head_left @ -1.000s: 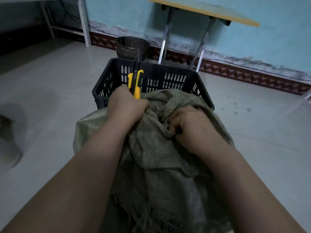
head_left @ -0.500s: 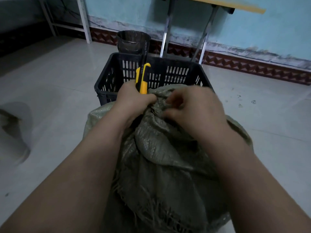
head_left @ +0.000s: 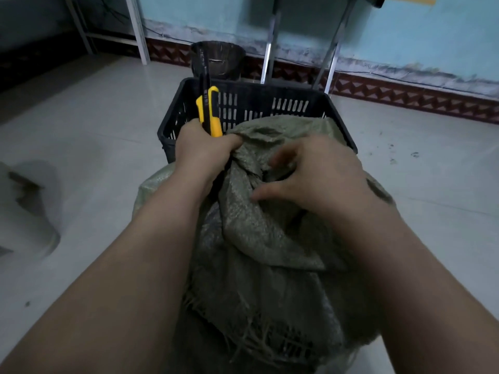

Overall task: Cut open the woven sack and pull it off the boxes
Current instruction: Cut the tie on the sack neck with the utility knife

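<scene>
While the left hand (head_left: 205, 155) is gripping a knife (head_left: 209, 114) and sack (head_left: 259, 238) at centre, the right hand (head_left: 318, 174) is hovering, fingers spread, seemingly touching cloth.

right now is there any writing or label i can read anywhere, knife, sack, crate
Utility knife: small pale marks on the black blade slider, too small and blurred to read.
Woven sack: no print visible.
Black crate: no label visible.
Nothing legible anywhere else in the view.

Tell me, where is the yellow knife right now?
The yellow utility knife stands upright in the left hand, left of centre, before the black crate and beside the bunched sack.
</scene>
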